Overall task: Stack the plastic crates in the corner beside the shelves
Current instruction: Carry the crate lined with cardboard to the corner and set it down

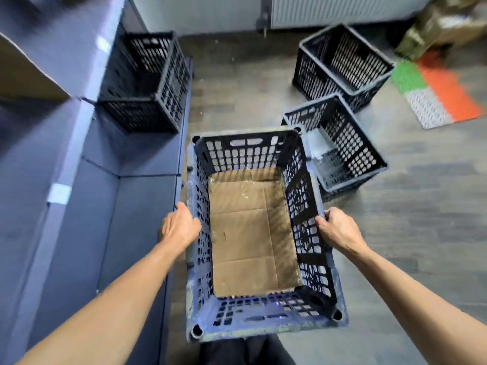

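Observation:
I hold a blue-black plastic crate [311, 262] in front of me, its bottom lined with brown cardboard. My left hand [179, 227] grips its left rim and my right hand [340, 230] grips its right rim. A black crate [150, 83] stands in the far left corner beside the dark shelves [79, 154]. Two more black crates are on the floor to the right: one [347, 151] just beyond the held crate, another [340, 64] farther back.
A white wall with a radiator [329, 9] runs along the back. A green, white and orange mat [437, 93] lies at the right, with brown packaging [442, 25] behind it. Grey wood-look floor [237, 88] lies between the corner crate and the right-hand crates.

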A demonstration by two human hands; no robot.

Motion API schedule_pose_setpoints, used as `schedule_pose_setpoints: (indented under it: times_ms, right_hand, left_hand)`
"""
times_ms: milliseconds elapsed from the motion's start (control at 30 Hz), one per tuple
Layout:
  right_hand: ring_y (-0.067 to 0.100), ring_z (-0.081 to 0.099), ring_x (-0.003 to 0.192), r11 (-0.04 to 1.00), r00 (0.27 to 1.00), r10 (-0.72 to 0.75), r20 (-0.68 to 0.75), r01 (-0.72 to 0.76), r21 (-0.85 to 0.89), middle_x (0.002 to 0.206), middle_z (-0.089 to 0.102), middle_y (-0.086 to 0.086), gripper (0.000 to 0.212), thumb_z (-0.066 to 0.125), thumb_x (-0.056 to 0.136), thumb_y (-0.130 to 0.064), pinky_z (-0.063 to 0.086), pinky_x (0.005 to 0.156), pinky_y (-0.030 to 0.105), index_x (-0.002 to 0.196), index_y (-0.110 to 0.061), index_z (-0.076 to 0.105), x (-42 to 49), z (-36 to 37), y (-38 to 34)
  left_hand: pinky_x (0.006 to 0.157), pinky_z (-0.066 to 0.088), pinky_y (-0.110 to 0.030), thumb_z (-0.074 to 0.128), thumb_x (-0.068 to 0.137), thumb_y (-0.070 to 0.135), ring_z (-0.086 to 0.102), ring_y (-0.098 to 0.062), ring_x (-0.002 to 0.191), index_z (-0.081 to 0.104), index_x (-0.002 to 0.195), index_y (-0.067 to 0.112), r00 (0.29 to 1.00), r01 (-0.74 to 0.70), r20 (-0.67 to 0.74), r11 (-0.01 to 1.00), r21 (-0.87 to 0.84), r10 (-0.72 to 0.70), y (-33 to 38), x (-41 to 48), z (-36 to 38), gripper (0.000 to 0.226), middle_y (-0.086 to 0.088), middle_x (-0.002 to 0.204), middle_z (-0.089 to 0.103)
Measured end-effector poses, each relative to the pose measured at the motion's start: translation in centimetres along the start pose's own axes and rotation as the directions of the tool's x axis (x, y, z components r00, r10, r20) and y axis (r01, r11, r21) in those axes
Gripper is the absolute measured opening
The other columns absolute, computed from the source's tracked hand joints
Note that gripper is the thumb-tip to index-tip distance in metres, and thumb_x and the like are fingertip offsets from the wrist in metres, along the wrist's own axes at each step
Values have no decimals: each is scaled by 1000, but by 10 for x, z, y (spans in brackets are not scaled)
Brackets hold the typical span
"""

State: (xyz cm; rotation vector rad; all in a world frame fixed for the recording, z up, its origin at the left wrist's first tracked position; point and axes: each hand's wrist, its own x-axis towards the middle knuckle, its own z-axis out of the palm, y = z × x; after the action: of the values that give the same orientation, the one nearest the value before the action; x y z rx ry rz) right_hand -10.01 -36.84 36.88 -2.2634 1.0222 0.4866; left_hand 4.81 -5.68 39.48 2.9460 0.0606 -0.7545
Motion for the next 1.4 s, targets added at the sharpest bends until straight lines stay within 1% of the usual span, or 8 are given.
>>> schedule_pose_setpoints:
  times_ms: [300, 500, 600, 700, 933, 1067, 1233, 1400]
  right_hand:
    - [33, 59, 73, 997, 991, -74, -115, 69, -47, 81, 64, 18, 27, 49, 88, -31, 42, 64, 36, 75, -7, 51, -25, -91, -65]
    - [26, 60, 64, 996, 988, -83, -131, 79, -39, 73, 65, 12, 27, 50, 86, -34, 43, 58, 33, 70, -12, 51, -13, -130, -118]
    - [19, 51, 50, 995, 986, -103, -133, 102, -15, 57, 56, 1, 29, 54, 88, -32, 36, 52, 28, 64, -18, 47, -10, -147, -143]
    - [17, 45, 46, 992, 979, -121, -162, 123, 5, 53, 50, -1, 30, 55, 88, -27, 34, 50, 26, 61, -19, 45, -9, -164, -165]
    - [17, 42, 50, 987, 969, -148, -198, 158, 36, 53, 45, 0, 26, 55, 84, -26, 37, 54, 29, 60, -22, 44, 13, -197, -201]
    - [16, 39, 48, 979, 956, -189, -224, 200, 28, 51, 42, -2, 29, 56, 85, -25, 35, 52, 28, 59, -22, 41, 43, -214, -220]
    - [16, 38, 48, 970, 955, -235, -182, 243, 25, 53, 43, -2, 28, 55, 88, -25, 38, 54, 29, 62, -21, 45, 99, -235, -238]
    - [14, 39, 47, 962, 953, -267, -141, 272, 10, 53, 44, -2, 30, 55, 91, -27, 37, 53, 27, 63, -22, 44, 154, -266, -260]
  left_hand:
    - [63, 43, -35, 54, 88, 23, 55, -32, 79, 46, 103, 5, 995, -62, -83, 996, -62, 57, 15, -7, -102, 25, -13, 93, 62]
    - [60, 40, -33, 57, 88, 27, 54, -29, 72, 44, 86, 9, 984, -134, -135, 985, -109, 119, 18, 26, -160, 22, -8, 81, 57]
    - [55, 37, -30, 57, 86, 28, 52, -26, 65, 41, 76, 13, 976, -169, -155, 979, -110, 151, 18, 43, -187, 24, -5, 73, 54]
    - [49, 32, -27, 59, 82, 28, 43, -22, 54, 35, 68, 15, 970, -202, -165, 971, -124, 180, 22, 58, -213, 30, -2, 62, 44]
    - [47, 32, -26, 63, 85, 29, 46, -21, 52, 40, 65, 15, 956, -238, -215, 959, -157, 202, 42, 82, -267, 33, -2, 59, 47]
    - [49, 36, -28, 65, 85, 35, 53, -23, 58, 52, 73, 10, 957, -217, -223, 967, -130, 185, 59, 105, -290, 31, -5, 66, 57]
    - [48, 36, -27, 65, 85, 37, 54, -20, 57, 57, 78, 9, 962, -171, -234, 979, -111, 142, 91, 143, -308, 29, -5, 69, 60]
    - [55, 43, -27, 65, 84, 40, 64, -26, 68, 60, 80, 10, 971, -129, -219, 984, -125, 99, 126, 182, -324, 30, -7, 74, 65]
